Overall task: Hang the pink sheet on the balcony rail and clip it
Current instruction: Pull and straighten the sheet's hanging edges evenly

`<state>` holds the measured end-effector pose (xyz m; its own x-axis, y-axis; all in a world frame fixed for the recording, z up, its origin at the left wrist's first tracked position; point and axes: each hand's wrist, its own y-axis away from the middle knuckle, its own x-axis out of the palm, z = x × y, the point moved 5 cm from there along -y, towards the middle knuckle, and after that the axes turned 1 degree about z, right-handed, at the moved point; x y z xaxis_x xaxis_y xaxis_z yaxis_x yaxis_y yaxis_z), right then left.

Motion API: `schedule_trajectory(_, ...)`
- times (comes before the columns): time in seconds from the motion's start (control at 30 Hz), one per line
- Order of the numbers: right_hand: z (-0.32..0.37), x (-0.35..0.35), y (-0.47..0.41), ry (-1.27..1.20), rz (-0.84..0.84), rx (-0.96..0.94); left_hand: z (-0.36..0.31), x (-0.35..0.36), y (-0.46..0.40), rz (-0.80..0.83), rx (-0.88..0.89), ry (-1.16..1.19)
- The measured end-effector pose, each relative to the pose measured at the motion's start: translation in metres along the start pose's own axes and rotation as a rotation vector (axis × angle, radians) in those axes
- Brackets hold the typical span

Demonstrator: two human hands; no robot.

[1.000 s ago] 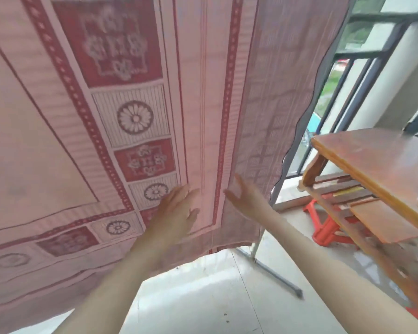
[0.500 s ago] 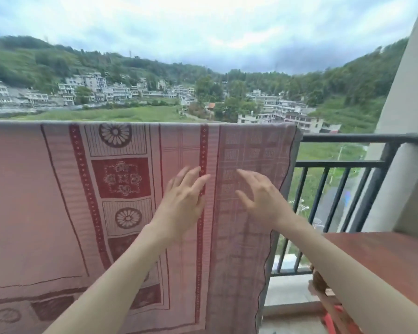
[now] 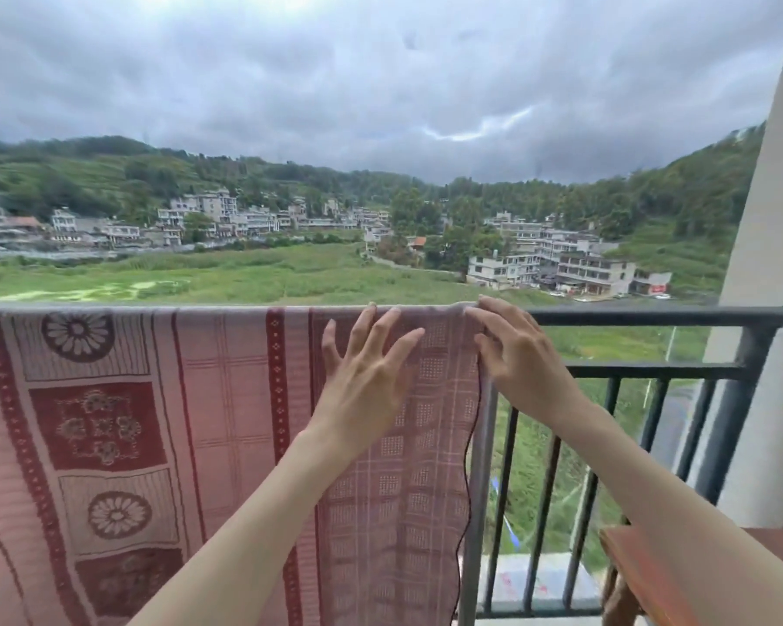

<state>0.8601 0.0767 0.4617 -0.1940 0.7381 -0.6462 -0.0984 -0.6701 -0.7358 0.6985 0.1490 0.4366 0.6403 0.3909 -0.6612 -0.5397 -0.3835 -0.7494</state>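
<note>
Quick update from my remote seat: the pink sheet is draped over the balcony rail now, hanging flat from the far left of the view to its wavy right edge, patterned side toward me. A second ago the view was pointed down at the floor with the cloth ballooning in front and both hands low on it; half a second ago the hands were mid-cloth. Now they've climbed to the fold line on top — so this looks like smoothing and squaring the top edge, not hanging anymore. The left hand lies flat on the fabric just under the rail, fingers straight and fanned apart, tips reaching the fold. The right hand is at the sheet's right corner, fingers bent over the top of the rail; I think it's pinching the corner hem, but that's a judgement call, the fingertips are partly hidden. Right of that the rail is bare, then the pillar and a bit of wooden table. No clip in sight anywhere — so I'd say draping is done and clipping is not yet started.
</note>
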Motion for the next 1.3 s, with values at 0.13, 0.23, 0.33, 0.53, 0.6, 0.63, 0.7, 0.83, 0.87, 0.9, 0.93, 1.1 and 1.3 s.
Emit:
schedule_trajectory(0.13,-0.025,0.002,-0.021,-0.227,0.061,-0.025,-0.013,0.016,-0.021,-0.145,-0.052,0.001)
schedule_trajectory(0.23,-0.038,0.001,-0.035,-0.505,0.168,0.010,-0.029,0.022,-0.032,-0.177,-0.035,-0.001)
schedule_trajectory(0.33,-0.048,0.002,-0.045,-0.769,0.290,0.037,-0.040,0.024,-0.038,-0.181,-0.059,0.010)
schedule_trajectory(0.53,-0.059,0.018,-0.065,-1.016,0.464,0.033,-0.056,0.030,-0.040,-0.209,-0.249,-0.050)
schedule_trajectory(0.6,-0.062,0.026,-0.071,-1.113,0.522,0.047,-0.062,0.037,-0.045,-0.187,-0.308,-0.124)
schedule_trajectory(0.63,-0.063,0.030,-0.073,-1.164,0.557,0.057,-0.065,0.037,-0.050,-0.184,-0.332,-0.156)
schedule_trajectory(0.7,-0.065,0.036,-0.077,-1.246,0.618,0.072,-0.069,0.036,-0.061,-0.133,-0.421,-0.161)
schedule_trajectory(0.83,-0.067,0.037,-0.078,-1.278,0.632,0.012,-0.078,0.028,-0.066,-0.110,-0.527,-0.154)
schedule_trajectory(0.87,-0.067,0.036,-0.079,-1.211,0.584,-0.052,-0.081,0.027,-0.064,-0.108,-0.534,-0.178)
schedule_trajectory(0.9,-0.066,0.034,-0.080,-1.128,0.523,-0.121,-0.083,0.027,-0.063,-0.098,-0.546,-0.208)
schedule_trajectory(0.93,-0.065,0.032,-0.081,-1.059,0.463,-0.180,-0.086,0.027,-0.062,-0.079,-0.563,-0.241)
schedule_trajectory(1.1,-0.066,0.030,-0.081,-0.950,0.306,-0.311,-0.099,0.038,-0.058,-0.009,-0.662,-0.417)
schedule_trajectory(1.3,-0.059,0.017,-0.081,-0.844,0.230,-0.437,-0.105,0.030,-0.064,-0.142,-0.677,-0.428)
